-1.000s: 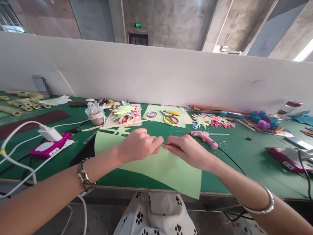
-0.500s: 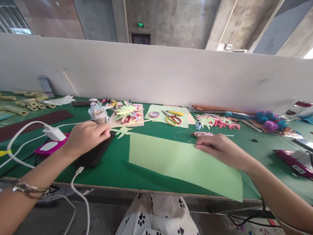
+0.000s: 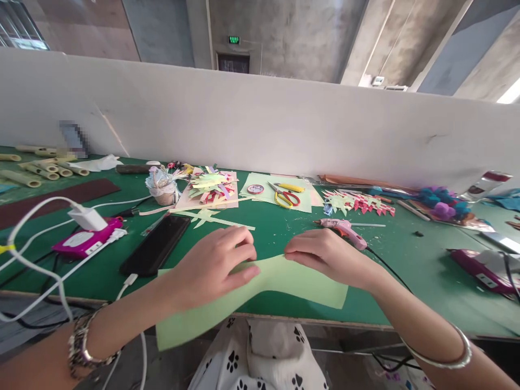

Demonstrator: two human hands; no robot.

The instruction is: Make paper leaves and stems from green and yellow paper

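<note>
A light green paper sheet (image 3: 284, 281) lies over the near edge of the green table (image 3: 406, 271), its left part hanging off the front. My left hand (image 3: 215, 265) rests on the sheet with its fingers curled, pressing the paper near its upper edge. My right hand (image 3: 325, 257) pinches the sheet's upper edge just to the right. The paper bows up slightly between the two hands. Each wrist wears a bracelet.
A black phone (image 3: 156, 252) with a white cable lies left of my hands. A pink glue gun (image 3: 341, 227), yellow-red scissors (image 3: 284, 195), a tape roll (image 3: 255, 189), cut paper shapes (image 3: 211, 187) and a pink charger box (image 3: 85, 241) sit further back. A white partition (image 3: 260, 124) borders the table.
My left hand left the phone and came back onto the green sheet. The sheet has been pulled left and toward me, now overhanging the table's front edge.
</note>
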